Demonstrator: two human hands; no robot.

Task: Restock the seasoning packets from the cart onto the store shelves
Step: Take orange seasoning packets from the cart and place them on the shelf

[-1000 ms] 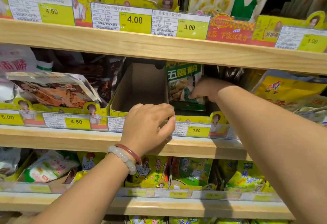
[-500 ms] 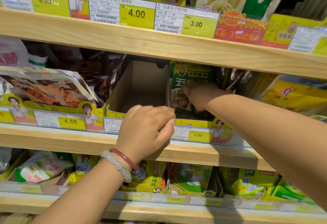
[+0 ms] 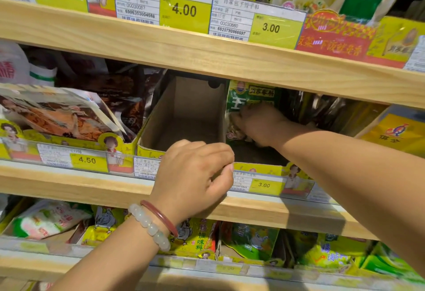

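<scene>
green packet pushed further back, left hand hasn't budged

so compared with a second ago the right hand [image 3: 259, 125] has gone deeper into the middle shelf [image 3: 69, 189], and the green seasoning packet [image 3: 250, 100] now stands more upright and higher, its top edge nearly under the shelf board above. it sits in the yellow display tray [image 3: 259, 167], just right of the empty cardboard box [image 3: 184, 111]. right fingers curl against the packet's lower face, but i can't tell if they really pinch it or just press. left hand [image 3: 193, 175] is in the same spot at the front lip of the box, fingers curled over the edge above the price tag strip [image 3: 264, 185], thumb tucked below. two bracelets [image 3: 151, 224] on that wrist.
</scene>
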